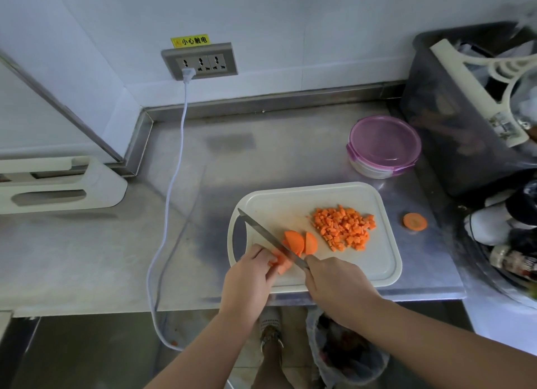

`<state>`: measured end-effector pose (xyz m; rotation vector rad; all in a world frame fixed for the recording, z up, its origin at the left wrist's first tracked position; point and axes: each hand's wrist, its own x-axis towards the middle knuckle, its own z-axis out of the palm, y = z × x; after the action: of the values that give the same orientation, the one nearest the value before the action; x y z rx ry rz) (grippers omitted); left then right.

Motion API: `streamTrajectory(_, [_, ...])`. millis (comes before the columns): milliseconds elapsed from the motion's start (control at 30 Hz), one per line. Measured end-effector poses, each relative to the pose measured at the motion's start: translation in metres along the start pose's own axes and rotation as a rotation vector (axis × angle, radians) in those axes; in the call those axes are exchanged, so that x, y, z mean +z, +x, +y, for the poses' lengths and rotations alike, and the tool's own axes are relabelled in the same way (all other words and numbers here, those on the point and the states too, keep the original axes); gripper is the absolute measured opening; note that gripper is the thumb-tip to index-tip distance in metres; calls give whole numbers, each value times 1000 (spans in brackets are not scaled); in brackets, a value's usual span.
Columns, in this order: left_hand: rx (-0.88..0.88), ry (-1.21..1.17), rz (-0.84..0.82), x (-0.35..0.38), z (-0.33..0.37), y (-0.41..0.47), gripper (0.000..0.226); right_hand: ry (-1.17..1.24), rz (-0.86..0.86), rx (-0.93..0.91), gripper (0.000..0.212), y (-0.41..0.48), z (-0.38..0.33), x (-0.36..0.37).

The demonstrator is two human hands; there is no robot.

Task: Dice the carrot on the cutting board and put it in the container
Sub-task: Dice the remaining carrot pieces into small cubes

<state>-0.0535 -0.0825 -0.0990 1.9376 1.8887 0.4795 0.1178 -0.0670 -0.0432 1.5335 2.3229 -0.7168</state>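
Note:
A white cutting board (377,260) lies on the steel counter. On it, a pile of diced carrot (344,227) sits toward the right. Near the board's front left lies the uncut carrot piece (280,262), and my left hand (247,281) holds it down with curled fingers. Two cut slices (302,241) lean just beyond the blade. My right hand (334,284) grips the handle of a long knife (267,236), whose blade crosses the carrot diagonally. The round container with a purple lid (383,146) stands behind the board, lid on.
One carrot slice (415,221) lies on the counter right of the board. A dark bin (453,118) and cluttered items stand at the right. A white cord (171,185) hangs from the wall socket (200,60) across the counter's left. A bagged waste bin (345,356) stands below.

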Motion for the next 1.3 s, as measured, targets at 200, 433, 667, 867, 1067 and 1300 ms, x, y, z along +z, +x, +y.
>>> streamTrajectory(200, [-10, -8, 4, -2, 2, 0, 16, -9, -27, 8, 19, -3, -2, 5])
streamTrajectory(433, [14, -2, 21, 1, -1, -1, 13, -51, -34, -5, 23, -5, -2, 8])
streamTrajectory(667, [60, -25, 29, 2, -3, 1, 15, -39, -57, -2, 35, 3, -3, 17])
streamTrajectory(867, [77, -45, 61, 4, -6, 0, 14, 7, -56, 38, 32, 11, -5, 21])
streamTrajectory(1067, [59, -57, 45, 1, -4, 0, 8, 160, -68, 73, 22, 15, 5, 12])
streamTrajectory(1300, [74, -43, 60, -5, -2, -1, 12, 145, 4, 33, 23, 3, 1, 2])
